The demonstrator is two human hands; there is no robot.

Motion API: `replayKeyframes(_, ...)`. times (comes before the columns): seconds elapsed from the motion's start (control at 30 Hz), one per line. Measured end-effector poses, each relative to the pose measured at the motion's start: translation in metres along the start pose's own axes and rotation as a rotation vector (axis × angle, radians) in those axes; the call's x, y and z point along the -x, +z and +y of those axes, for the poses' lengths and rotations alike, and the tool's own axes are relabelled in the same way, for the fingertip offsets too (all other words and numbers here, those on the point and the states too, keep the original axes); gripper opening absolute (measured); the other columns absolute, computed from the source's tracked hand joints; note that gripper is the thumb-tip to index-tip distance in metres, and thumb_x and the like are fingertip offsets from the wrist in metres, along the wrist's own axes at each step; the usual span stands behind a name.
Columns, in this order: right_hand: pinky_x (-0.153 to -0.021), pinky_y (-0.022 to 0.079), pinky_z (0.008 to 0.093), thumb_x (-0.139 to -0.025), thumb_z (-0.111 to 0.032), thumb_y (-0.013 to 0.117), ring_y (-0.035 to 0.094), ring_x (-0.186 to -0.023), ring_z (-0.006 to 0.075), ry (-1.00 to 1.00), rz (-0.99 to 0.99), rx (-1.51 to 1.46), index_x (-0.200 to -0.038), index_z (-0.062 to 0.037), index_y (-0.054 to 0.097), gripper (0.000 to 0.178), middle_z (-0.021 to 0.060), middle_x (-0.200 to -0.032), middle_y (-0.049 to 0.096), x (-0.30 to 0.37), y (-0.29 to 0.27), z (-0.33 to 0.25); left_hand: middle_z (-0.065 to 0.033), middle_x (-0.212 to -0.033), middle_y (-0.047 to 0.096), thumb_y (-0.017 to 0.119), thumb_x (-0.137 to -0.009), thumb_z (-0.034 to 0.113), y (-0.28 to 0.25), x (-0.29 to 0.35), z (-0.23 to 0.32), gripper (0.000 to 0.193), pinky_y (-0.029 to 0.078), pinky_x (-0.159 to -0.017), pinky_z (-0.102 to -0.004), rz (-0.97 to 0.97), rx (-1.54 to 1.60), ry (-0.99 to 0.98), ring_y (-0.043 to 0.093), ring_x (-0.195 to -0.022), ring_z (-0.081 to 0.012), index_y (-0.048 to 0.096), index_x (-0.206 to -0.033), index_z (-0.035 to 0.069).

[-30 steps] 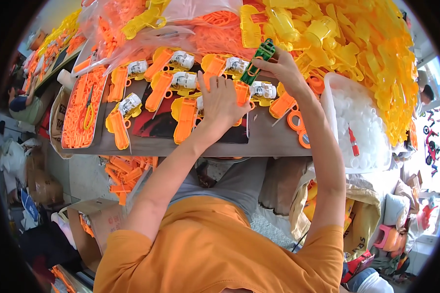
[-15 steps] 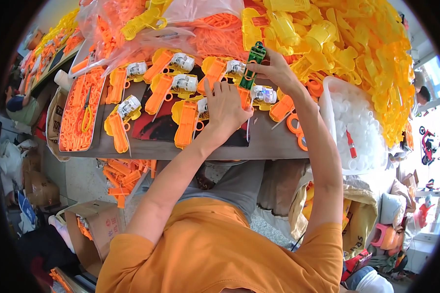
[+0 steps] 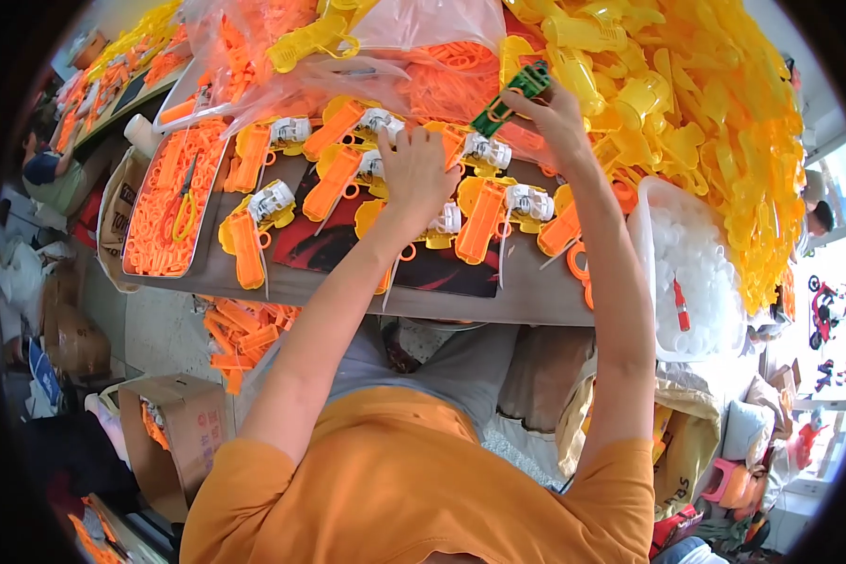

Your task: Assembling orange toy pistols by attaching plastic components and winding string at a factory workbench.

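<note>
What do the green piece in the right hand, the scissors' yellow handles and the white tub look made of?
Green piece: probably hard plastic, perhaps slightly shiny, from its light glints.
Yellow handles: likely smooth plastic, from their even colour.
Tub: apparently plastic, possibly translucent, given its milky look.

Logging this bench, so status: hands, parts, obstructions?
Right hand holds green piece. Left hand over orange-yellow assemblies, contact unclear. Left forearm partly covers one.
</note>
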State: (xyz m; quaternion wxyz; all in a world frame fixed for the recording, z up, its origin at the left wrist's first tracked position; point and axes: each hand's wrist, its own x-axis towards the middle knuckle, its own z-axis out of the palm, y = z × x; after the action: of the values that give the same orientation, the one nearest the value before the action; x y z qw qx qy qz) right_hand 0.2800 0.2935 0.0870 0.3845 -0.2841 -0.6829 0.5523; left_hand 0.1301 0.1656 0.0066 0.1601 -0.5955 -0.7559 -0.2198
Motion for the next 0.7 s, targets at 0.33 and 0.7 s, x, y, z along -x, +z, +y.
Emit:
replayKeyframes(0.33, -0.070, 0.051, 0.0322, -0.072, -0.022, 0.080, 0.065, -0.073, 0.0175, -0.059, 0.043, 0.381, -0.094, 0.0039, 0.063, 0.039, 0.0115, -0.082, 0.069, -0.045, 0.031, 0.045, -0.0118, -0.098, 0.064, 0.073, -0.071, 0.042, 0.022, -0.016, -0.004, 0.053, 0.035, -0.092, -0.0437, -0.124, 0.002, -0.079, 0.058, -0.102, -0.0268, 0.061, -0.105, 0.003)
replayKeyframes(0.7, -0.071, 0.051, 0.0320, -0.074, -0.021, 0.079, 0.064, -0.076, 0.0173, -0.119, 0.025, 0.503, -0.098, 0.0042, 0.061, 0.039, 0.0109, -0.083, 0.068, -0.041, 0.038, 0.037, -0.0095, -0.090, 0.065, 0.074, -0.070, 0.042, 0.018, -0.017, 0.001, 0.049, 0.037, -0.089, -0.0402, -0.135, -0.097, -0.089, 0.060, -0.096, -0.0248, 0.063, -0.100, 0.005)
